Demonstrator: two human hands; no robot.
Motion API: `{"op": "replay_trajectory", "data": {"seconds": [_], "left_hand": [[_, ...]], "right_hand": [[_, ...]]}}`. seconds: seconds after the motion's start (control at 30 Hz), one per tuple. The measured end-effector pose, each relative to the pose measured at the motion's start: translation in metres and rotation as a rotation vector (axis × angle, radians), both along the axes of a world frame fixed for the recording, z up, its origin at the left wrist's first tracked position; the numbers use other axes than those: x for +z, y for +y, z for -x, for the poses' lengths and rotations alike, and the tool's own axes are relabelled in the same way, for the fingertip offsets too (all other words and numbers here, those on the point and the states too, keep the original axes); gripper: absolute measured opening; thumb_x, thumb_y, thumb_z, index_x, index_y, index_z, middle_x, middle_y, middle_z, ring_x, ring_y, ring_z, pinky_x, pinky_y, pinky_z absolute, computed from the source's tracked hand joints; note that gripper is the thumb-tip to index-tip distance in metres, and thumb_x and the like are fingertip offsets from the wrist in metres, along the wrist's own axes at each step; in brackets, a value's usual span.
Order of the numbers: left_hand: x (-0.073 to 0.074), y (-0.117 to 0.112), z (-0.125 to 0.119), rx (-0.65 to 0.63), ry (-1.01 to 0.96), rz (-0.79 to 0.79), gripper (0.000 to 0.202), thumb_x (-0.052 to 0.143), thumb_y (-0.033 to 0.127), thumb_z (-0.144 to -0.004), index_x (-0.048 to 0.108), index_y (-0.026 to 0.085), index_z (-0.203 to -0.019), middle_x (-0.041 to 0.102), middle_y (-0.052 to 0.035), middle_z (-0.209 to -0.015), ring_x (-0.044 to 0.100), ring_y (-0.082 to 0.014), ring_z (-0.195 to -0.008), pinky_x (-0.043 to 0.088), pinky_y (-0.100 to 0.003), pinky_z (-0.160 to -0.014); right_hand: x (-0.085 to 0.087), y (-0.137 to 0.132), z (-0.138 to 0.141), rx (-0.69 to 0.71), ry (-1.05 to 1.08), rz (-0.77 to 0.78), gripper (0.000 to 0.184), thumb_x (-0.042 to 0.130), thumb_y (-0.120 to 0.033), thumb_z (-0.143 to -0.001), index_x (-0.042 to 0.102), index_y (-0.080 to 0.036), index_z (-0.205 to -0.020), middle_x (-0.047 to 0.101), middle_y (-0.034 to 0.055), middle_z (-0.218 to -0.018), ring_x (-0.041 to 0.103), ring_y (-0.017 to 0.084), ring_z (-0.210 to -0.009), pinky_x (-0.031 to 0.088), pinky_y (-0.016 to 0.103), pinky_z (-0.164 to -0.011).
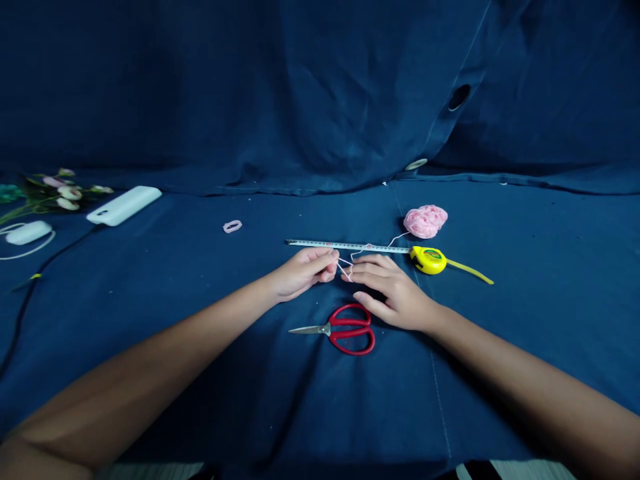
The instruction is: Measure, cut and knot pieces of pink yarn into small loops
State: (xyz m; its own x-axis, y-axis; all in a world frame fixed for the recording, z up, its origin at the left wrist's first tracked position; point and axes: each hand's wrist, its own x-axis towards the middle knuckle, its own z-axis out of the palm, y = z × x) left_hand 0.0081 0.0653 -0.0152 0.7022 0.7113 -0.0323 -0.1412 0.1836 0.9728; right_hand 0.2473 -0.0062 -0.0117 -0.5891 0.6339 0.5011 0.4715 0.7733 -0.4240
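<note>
Pink yarn [345,262] stretches in thin strands between my two hands. My left hand [309,272] is closed, pinching the strands between thumb and fingers. Opposite it, my right hand [387,287] has its fingers stretched out and its thumb apart, with yarn looped about the fingers near their tips. A loose strand runs from there to the pink yarn ball [425,221] behind. Just beyond my hands lies a yellow tape measure [428,260], its blade [370,247] pulled out to the left. Red-handled scissors [353,328] rest below my hands, points to the left.
A small pink yarn ring [233,227] lies to the left on the blue cloth [200,373]. Farther left are a white oblong device [124,206] with a black cable [37,287], a white rounded object [29,233] with a cord, and flowers [67,193]. A blue curtain [250,87] hangs behind.
</note>
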Motion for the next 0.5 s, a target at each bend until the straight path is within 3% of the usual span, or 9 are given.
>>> {"op": "replay_trajectory", "data": {"seconds": [0.13, 0.3, 0.5], "left_hand": [[-0.0012, 0.0007, 0.0005, -0.015, 0.019, -0.009, 0.039, 0.063, 0.040, -0.100, 0.054, 0.014, -0.072, 0.046, 0.0037, -0.061, 0.039, -0.0094, -0.060, 0.032, -0.027, -0.065], [-0.0020, 0.0011, 0.0003, 0.005, -0.007, 0.023, 0.041, 0.063, 0.043, -0.100, 0.053, 0.015, -0.072, 0.045, 0.0040, -0.062, 0.037, -0.0093, -0.060, 0.032, -0.026, -0.064], [-0.0004, 0.0015, 0.0010, -0.028, 0.005, 0.017, 0.040, 0.061, 0.042, -0.101, 0.052, 0.016, -0.072, 0.044, 0.0040, -0.061, 0.038, -0.0098, -0.060, 0.034, -0.027, -0.066]], "right_hand": [[-0.0021, 0.0010, -0.0011, -0.002, 0.002, -0.011, 0.036, 0.061, -0.021, -0.100, 0.067, -0.027, -0.135, 0.074, 0.0038, -0.128, 0.058, 0.028, -0.128, 0.048, 0.050, -0.109], [-0.0051, 0.0027, -0.0016, 0.003, -0.024, -0.005, 0.045, 0.067, -0.028, -0.098, 0.063, -0.029, -0.143, 0.068, 0.0044, -0.141, 0.052, 0.031, -0.137, 0.045, 0.055, -0.113], [-0.0042, 0.0018, -0.0021, 0.005, -0.014, 0.009, 0.045, 0.060, -0.022, -0.101, 0.061, -0.031, -0.145, 0.071, 0.0031, -0.137, 0.055, 0.030, -0.135, 0.046, 0.054, -0.111]]}}
